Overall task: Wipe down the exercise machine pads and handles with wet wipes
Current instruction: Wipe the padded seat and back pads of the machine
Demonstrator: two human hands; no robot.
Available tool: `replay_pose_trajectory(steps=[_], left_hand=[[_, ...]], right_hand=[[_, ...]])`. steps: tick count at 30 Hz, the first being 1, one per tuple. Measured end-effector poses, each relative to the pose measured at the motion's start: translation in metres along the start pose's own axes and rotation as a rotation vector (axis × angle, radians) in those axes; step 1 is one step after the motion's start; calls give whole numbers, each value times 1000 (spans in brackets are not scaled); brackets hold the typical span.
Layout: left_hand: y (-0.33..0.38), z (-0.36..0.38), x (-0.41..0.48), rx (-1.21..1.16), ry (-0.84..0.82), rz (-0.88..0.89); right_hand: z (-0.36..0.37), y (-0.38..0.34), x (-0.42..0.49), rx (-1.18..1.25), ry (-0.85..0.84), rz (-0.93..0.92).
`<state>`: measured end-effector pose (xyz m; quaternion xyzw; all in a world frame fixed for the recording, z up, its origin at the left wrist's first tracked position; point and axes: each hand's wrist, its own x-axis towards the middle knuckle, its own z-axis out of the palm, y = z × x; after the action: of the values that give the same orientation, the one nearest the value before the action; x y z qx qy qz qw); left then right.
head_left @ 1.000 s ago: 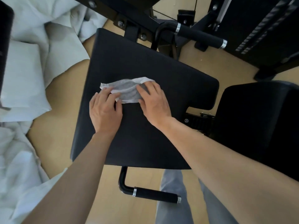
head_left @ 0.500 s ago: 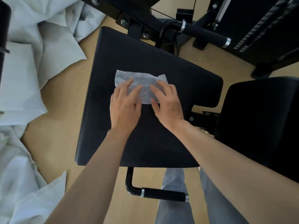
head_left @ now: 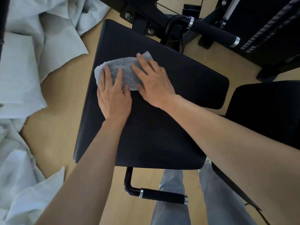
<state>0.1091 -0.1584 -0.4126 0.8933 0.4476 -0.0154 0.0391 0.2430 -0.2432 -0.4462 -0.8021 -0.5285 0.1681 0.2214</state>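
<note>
Your left hand [head_left: 113, 98] lies flat on the wipe [head_left: 120, 69], fingers straight and slightly spread, palm down on the pad [head_left: 162, 127]. Your right hand [head_left: 154, 85] lies just beside it in the same manner: fingers straight and fanned over the right half of the wipe, thumb on the pad at the wipe's near edge. Neither hand pinches or curls round anything – both press the wipe down with open fingers.

The wipe is spread in one layer on the far left part of the pad. Its left end reaches the pad's left edge, and one white corner shows beyond your right fingertips.

The pad is black, flat and broad, and both your forearms cross its near half.

- Near handle [head_left: 162, 194]: a black grip with silver end rings, on a bent tube that comes out from under the pad's near edge.
- Far handle [head_left: 212, 32]: a like grip beyond the pad's far right corner.
- Frame [head_left: 138, 12]: black bolted steel at the pad's far edge.
- Second pad [head_left: 267, 114]: black, just right of the pad, apart from it.
- Trousers [head_left: 172, 208]: grey, below the pad's near edge, behind the near handle.
- Sheets [head_left: 24, 70]: pale and crumpled, on the wooden floor [head_left: 61, 95] left of the pad.
</note>
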Motion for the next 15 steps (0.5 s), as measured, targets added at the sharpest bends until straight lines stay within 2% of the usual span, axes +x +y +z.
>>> replay_pose_trajectory(steps=[3,12,15], left_hand=[[15,2,2,44,-21,57],[100,33,-22,166,-108,478],[118,45,-28,161,-128,577]], right_hand=[[3,13,-16,35,5,49],[7,64,-111,127,76,577],[9,74,-129,140,97,691]])
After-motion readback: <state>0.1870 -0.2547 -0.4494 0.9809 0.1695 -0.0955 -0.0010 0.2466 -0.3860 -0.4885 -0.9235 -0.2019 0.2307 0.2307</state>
